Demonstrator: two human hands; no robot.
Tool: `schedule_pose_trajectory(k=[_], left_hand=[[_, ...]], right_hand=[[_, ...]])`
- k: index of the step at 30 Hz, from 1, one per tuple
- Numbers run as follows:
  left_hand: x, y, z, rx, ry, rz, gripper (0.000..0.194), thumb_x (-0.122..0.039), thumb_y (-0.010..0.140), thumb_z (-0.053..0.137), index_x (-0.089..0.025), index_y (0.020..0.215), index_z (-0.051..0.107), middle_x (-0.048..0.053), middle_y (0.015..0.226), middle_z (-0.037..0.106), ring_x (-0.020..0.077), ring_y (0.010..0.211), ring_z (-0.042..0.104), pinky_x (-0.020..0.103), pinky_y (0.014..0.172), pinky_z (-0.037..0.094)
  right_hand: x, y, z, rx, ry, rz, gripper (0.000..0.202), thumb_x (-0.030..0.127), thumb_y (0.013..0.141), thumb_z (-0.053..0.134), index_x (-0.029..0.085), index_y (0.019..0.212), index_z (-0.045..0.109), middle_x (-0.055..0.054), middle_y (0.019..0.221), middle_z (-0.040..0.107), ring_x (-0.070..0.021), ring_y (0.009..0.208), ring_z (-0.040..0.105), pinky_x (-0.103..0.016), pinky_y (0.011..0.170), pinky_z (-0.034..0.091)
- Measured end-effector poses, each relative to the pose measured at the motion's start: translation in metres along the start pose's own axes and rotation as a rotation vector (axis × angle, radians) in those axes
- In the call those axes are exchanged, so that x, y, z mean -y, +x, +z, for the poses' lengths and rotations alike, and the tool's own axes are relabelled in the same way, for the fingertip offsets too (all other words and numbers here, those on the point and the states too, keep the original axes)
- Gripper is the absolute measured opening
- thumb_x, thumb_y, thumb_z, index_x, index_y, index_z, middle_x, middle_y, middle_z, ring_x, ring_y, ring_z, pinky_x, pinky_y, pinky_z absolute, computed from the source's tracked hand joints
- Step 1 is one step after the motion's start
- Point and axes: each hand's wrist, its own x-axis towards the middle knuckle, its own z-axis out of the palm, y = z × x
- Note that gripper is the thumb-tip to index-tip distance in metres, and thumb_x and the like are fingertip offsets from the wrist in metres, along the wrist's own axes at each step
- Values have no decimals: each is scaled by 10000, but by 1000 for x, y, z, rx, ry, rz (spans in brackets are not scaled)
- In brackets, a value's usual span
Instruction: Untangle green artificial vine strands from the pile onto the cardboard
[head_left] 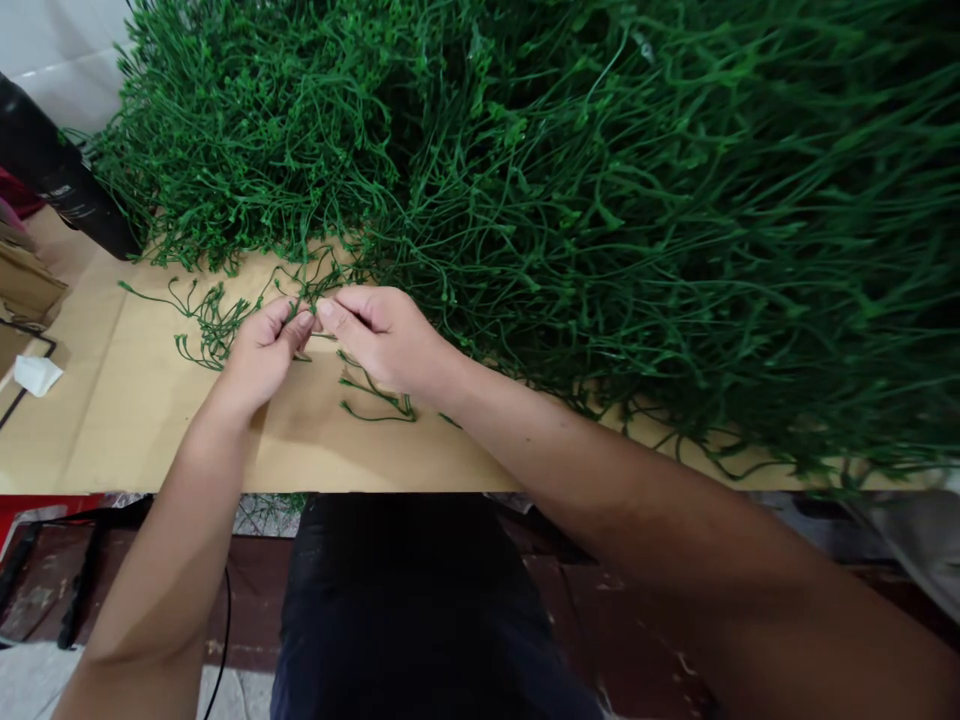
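My left hand [266, 345] pinches thin green plastic stems between thumb and fingers, near the front part of the table. Touching or almost touching it, my right hand [375, 325] is closed at the fingertips on the same green strands. Stems fan out to the left of my left hand as a loose bunch [214, 325] lying on the cardboard. A small branched green piece [390, 405] lies just below my right hand. Behind both hands rises a big pile of green plastic stems [487, 180]. The exact joint between the fingertips is too small to make out.
Cardboard [165, 420] covers the tabletop. A black bottle-like object [67, 170] leans at the back left. A crumpled white piece [37, 374] and a cardboard box [26, 280] are at the left edge. The pile spreads to the right edge.
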Motion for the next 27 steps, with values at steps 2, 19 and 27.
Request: schedule_pose_trajectory(k=[2, 19, 27], left_hand=[[1, -1, 1, -31, 58, 1, 297, -404, 789, 628, -190, 624, 503, -12, 592, 446, 121, 572, 410, 251, 535, 335], [-10, -5, 10, -153, 485, 30, 242, -269, 799, 522, -198, 580, 447, -24, 526, 421, 128, 535, 370, 260, 536, 241], [0, 4, -15, -387, 636, -89, 235, -235, 789, 560, -211, 569, 482, -15, 509, 413, 151, 528, 377, 274, 549, 220]], right_hand=[[5, -3, 2, -15, -43, -2, 388, 275, 907, 418, 190, 558, 270, 54, 532, 289, -55, 528, 254, -248, 544, 210], [7, -12, 0, -6, -258, -265, 335, 189, 785, 399, 206, 551, 161, 50, 491, 237, -57, 494, 239, -235, 513, 224], [48, -39, 5, 167, -207, -554, 298, 179, 776, 404, 192, 488, 328, 41, 441, 324, -68, 437, 256, -243, 454, 204]])
